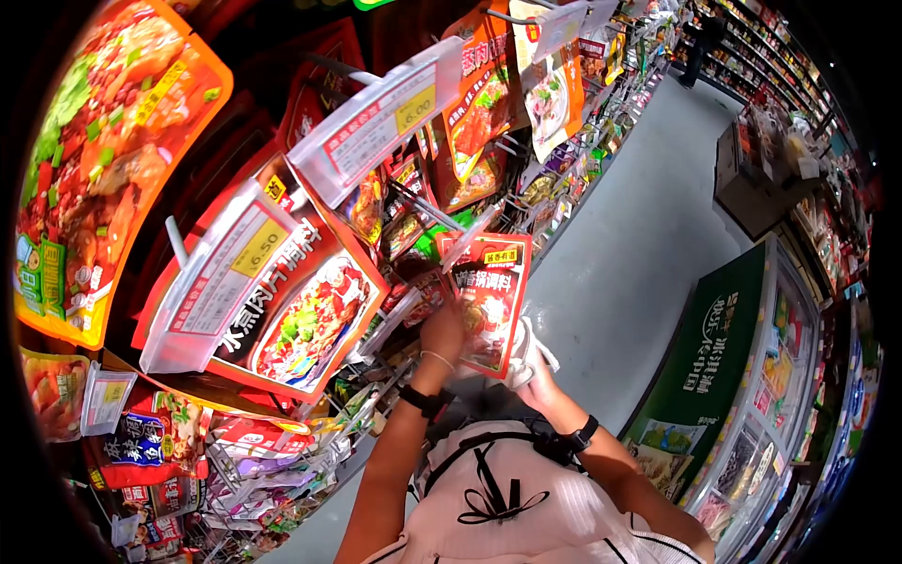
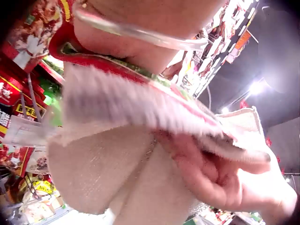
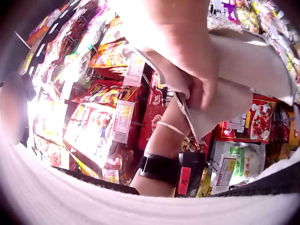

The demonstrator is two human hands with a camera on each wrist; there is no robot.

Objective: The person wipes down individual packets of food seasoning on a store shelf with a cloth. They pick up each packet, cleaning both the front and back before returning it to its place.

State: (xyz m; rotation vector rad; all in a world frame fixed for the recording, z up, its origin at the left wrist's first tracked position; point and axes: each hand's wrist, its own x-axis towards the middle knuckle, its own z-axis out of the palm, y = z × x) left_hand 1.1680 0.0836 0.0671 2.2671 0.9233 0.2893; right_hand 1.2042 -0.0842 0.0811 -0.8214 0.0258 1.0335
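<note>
In the head view my left hand [image 1: 443, 334], blurred, grips the left side of a red seasoning packet [image 1: 495, 305] with Chinese lettering and a food picture. Its fingertips are hidden; the left wrist view shows the packet's edge running just under the braceleted wrist. My right hand [image 1: 537, 383] is just behind the packet's lower right corner and holds a beige cloth [image 2: 103, 164]. The right fingers [image 2: 201, 171] curl round its folded edge, close below the packet. In the right wrist view the cloth partly covers my left hand.
Seasoning packets [image 1: 310, 320] hang on hooks at the left, with price tags [image 1: 381, 122] jutting out in front. A grey aisle floor [image 1: 611, 235] runs ahead. On the right stands a green-sided freezer [image 1: 700, 348], with stacked boxes [image 1: 752, 179] beyond it.
</note>
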